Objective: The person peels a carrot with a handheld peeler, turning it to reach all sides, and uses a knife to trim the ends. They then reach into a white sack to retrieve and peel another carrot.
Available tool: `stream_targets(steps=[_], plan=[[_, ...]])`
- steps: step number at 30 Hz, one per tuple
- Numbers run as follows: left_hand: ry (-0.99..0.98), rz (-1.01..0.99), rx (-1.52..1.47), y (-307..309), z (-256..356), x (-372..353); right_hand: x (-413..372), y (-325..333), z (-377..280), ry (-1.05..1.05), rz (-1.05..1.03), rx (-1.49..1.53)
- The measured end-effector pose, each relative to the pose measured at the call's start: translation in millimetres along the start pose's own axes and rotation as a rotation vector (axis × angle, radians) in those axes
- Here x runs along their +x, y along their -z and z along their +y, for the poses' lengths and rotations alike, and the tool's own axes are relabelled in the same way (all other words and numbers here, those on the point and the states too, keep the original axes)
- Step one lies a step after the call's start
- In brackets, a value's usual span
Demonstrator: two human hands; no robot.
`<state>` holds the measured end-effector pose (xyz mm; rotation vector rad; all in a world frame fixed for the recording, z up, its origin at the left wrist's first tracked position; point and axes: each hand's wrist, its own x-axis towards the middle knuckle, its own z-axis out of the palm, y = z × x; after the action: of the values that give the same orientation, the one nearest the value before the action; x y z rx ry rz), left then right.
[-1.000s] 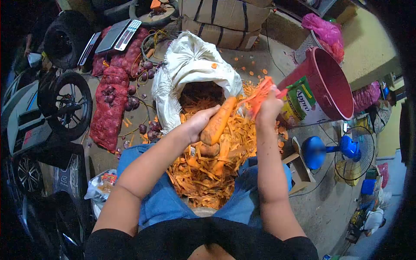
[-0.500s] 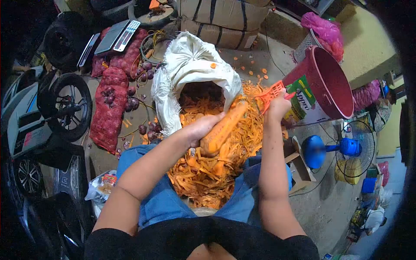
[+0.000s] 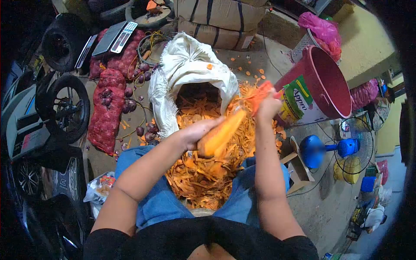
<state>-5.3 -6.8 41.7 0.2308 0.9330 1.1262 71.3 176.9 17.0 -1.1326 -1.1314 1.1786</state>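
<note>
A large carrot (image 3: 223, 134) lies slanted over my lap, its thick end toward me. My left hand (image 3: 202, 131) is closed round its lower left side. In my right hand (image 3: 268, 108) is a red plastic peeler (image 3: 258, 95), blurred by motion, its head right at the carrot's far end. Below them a heap of carrot peelings (image 3: 203, 180) spreads between my knees. It runs up to the mouth of a white woven sack (image 3: 190, 65), which lies open with more peelings inside.
A dark red bucket (image 3: 314, 86) stands tilted to the right, near my right hand. Red net sacks of onions (image 3: 108, 108) lie on the left, with a scale (image 3: 115, 39) on top. A fan (image 3: 349, 147) and an open carton (image 3: 298, 167) are at the right. Carrot slices dot the floor.
The peeler has moved slightly left and toward the carrot's far end. The carrot has turned a little in my left hand and shows a brighter orange side.
</note>
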Motion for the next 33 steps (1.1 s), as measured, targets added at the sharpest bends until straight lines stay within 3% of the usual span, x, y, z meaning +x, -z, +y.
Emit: stream_targets(steps=[4, 6, 8, 11, 12, 14, 15, 16, 18, 19, 21, 22, 24, 26, 29, 32, 33], plan=[[-0.042, 0.083, -0.084, 9.0, -2.3, 12.5, 0.6, 7.9, -17.2, -0.097, 0.072, -0.087], [-0.095, 0.147, -0.116, 17.8, -1.5, 22.7, -35.7, -3.8, -27.1, -0.072, -0.212, 0.204], [-0.158, 0.209, -0.23, 7.0, 5.1, 18.3, -74.8, -8.8, -41.0, 0.175, -0.399, -0.054], [-0.188, 0.167, -0.082, 23.9, -7.2, 30.7, -89.9, -7.4, -30.7, 0.241, -0.536, -0.299], [-0.167, 0.249, -0.047, 6.3, -2.2, 19.1, -83.3, -8.0, -27.4, 0.241, -0.536, -0.3], [-0.108, 0.204, 0.112, 0.7, -3.3, 11.7, -52.9, -10.0, -20.8, 0.487, -0.271, -0.222], [-0.046, 0.155, 0.271, -2.6, -3.3, 8.5, -33.9, -6.9, -18.2, 0.355, -0.169, -0.248], [-0.017, 0.128, 0.203, -10.9, 0.4, 2.1, -13.4, -1.1, -14.6, 0.222, -0.065, -0.273], [0.004, 0.112, 0.148, -8.7, 1.9, 2.0, 13.3, 10.3, -6.0, 0.164, 0.046, -0.315], [0.019, 0.099, 0.09, -6.6, 3.9, 1.9, 11.9, 10.5, -6.7, 0.164, 0.048, -0.314], [-0.009, 0.108, 0.029, 7.1, 0.9, 11.5, -2.8, 7.1, -17.2, 0.005, -0.079, 0.068], [-0.032, 0.117, -0.034, 12.3, -0.7, 16.2, -17.7, 2.6, -24.3, -0.023, -0.164, 0.063], [-0.035, 0.072, -0.105, 13.9, 2.1, 20.0, -58.6, -8.1, -40.7, 0.103, -0.286, 0.046], [-0.044, 0.016, -0.139, 22.9, -2.0, 30.7, -72.7, -5.3, -16.9, 0.275, -0.458, -0.174], [-0.138, 0.096, -0.091, 16.1, -2.5, 30.6, -81.8, -6.6, -18.0, 0.224, -0.504, -0.207], [-0.086, -0.022, 0.022, 15.4, 1.5, 27.3, -55.9, -5.2, -8.7, 0.323, -0.329, -0.289], [-0.087, -0.024, 0.021, 13.7, -0.6, 24.3, -37.1, -4.4, -10.0, 0.264, -0.191, -0.289]])
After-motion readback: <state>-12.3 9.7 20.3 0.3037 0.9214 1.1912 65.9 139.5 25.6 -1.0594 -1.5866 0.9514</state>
